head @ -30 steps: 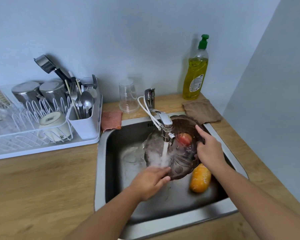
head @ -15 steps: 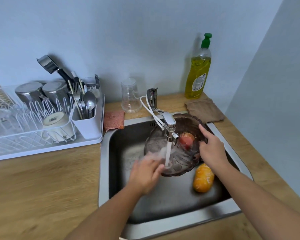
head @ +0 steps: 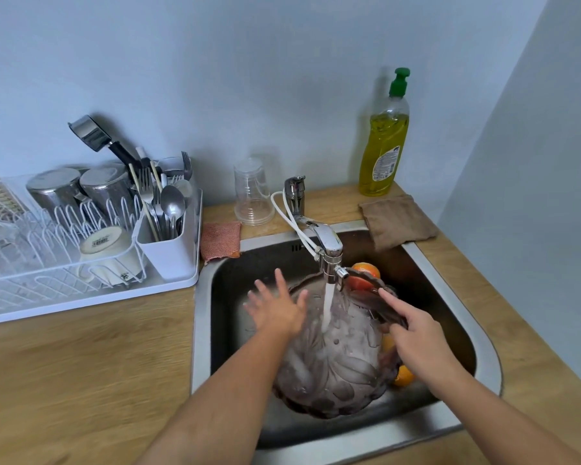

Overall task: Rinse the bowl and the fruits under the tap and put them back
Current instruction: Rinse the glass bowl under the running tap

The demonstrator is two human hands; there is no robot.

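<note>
A dark patterned glass bowl (head: 336,367) is tilted in the steel sink (head: 483,350) under the running tap (head: 329,245). Water falls into it. My right hand (head: 413,333) grips the bowl's right rim, with the index finger stretched along the edge. With fingers spread flat, my left hand (head: 275,308) presses on the bowl's left side. A red-orange fruit (head: 363,273) lies behind the rim, partly hidden. An orange fruit (head: 402,375) shows under my right wrist.
A white dish rack (head: 81,250) with cups and cutlery stands on the wooden counter at left. Behind the sink are an upturned clear cup (head: 251,193), a pink sponge (head: 220,239), a yellow soap bottle (head: 384,142) and a brown cloth (head: 396,219).
The bowl has tipped and swung nearer to me. My left hand moved from the bowl's front edge up to its left side, fingers now spread. The view shifted closer.
</note>
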